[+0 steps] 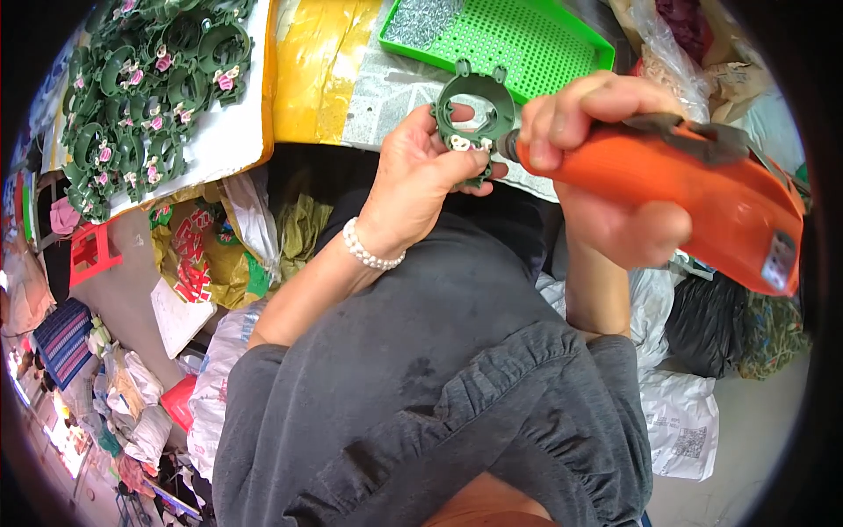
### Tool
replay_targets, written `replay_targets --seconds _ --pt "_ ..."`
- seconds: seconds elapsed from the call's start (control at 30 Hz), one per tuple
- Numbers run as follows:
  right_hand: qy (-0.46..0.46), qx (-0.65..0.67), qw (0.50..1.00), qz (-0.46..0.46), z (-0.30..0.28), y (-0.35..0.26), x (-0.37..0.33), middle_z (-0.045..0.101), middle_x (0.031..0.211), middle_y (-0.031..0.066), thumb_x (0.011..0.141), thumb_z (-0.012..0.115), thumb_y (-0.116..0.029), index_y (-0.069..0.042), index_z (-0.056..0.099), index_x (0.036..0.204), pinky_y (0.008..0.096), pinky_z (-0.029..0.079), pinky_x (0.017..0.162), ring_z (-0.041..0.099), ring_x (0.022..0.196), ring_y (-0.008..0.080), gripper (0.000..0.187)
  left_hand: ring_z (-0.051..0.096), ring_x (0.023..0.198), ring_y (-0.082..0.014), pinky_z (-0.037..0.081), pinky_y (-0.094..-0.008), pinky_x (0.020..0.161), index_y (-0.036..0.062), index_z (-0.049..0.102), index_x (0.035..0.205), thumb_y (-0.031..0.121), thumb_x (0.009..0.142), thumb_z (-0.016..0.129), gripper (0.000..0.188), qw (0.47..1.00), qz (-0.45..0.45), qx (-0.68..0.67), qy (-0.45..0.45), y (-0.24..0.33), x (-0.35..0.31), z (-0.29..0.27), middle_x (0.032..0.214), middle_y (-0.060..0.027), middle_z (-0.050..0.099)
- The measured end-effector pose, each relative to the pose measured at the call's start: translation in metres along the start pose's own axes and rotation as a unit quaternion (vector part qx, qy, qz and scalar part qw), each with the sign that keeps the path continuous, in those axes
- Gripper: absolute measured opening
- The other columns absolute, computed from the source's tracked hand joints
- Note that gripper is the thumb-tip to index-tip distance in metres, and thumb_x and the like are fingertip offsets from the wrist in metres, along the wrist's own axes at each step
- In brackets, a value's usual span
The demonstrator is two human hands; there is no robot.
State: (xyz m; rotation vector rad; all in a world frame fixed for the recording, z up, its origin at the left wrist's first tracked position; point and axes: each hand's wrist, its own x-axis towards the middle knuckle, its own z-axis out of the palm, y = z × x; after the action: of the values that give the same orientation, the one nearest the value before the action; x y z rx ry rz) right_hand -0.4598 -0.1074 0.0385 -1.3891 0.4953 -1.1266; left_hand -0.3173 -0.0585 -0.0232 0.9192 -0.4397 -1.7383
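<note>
In my left hand [430, 171] I pinch a dark green plastic ring [477, 86] with clips at its top and small cream parts at its lower edge. My right hand [606, 167] grips an orange power screwdriver [667, 193], its dark nose pointing left at the ring's lower right side. Whether the tip touches the ring cannot be made out, as the fingers cover that spot. Beyond the ring stands a bright green perforated tray [527, 44], with a heap of small silvery screws [421, 22] in its left end.
Many green rings with pink and cream flower pieces [158, 88] lie piled on a white board [237, 132] at the left. Yellow tape [312, 79] covers the surface beside it. Plastic bags [694, 53] crowd the far right. A red stool [92, 252] and sacks [219, 386] stand lower left.
</note>
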Motion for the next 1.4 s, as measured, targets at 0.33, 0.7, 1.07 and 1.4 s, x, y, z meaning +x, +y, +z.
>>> replay_targets --seconds 0.33,0.7,1.07,1.4 --pt "0.158 0.032 0.986 -0.03 -0.066 0.037 0.041 0.052 0.085 0.0093 0.081 0.056 -0.047 -0.005 0.051 0.101 0.0315 0.043 0.066 0.05 0.072 0.0184 0.046 0.063 0.088 -0.0217 0.051 -0.0294 0.07 0.005 0.04 0.117 0.003 0.081 0.058 0.04 0.999 -0.031 -0.017 -0.028 0.001 0.006 -0.019 0.107 -0.0083 0.054" --pt "0.198 -0.004 0.979 -0.039 -0.071 0.064 0.046 0.051 0.077 0.0099 0.078 0.059 -0.046 -0.004 0.051 0.094 0.031 0.045 0.059 0.049 0.064 0.0186 0.046 0.064 0.083 -0.0174 0.051 -0.0245 0.066 0.0058 0.046 0.114 0.005 0.083 0.058 0.034 0.996 -0.065 0.05 -0.016 0.0 0.013 -0.019 0.097 -0.0062 0.06" --pt "0.185 0.013 0.982 -0.032 -0.072 0.066 0.042 0.052 0.078 0.0107 0.078 0.057 -0.045 -0.002 0.051 0.095 0.0324 0.044 0.06 0.05 0.064 0.0195 0.046 0.064 0.08 -0.018 0.052 -0.0235 0.063 0.0033 0.043 0.12 0.003 0.083 0.057 0.04 0.998 -0.052 0.035 -0.01 0.0 0.017 -0.014 0.105 -0.0086 0.058" --pt "0.179 0.015 0.983 -0.03 -0.075 0.06 0.042 0.052 0.081 0.0096 0.078 0.054 -0.051 -0.004 0.052 0.098 0.0342 0.042 0.064 0.05 0.067 0.0199 0.05 0.065 0.079 -0.0206 0.053 -0.0238 0.061 0.0008 0.035 0.131 0.003 0.083 0.056 0.052 0.991 -0.089 0.076 -0.065 -0.001 0.017 -0.014 0.114 -0.0109 0.056"
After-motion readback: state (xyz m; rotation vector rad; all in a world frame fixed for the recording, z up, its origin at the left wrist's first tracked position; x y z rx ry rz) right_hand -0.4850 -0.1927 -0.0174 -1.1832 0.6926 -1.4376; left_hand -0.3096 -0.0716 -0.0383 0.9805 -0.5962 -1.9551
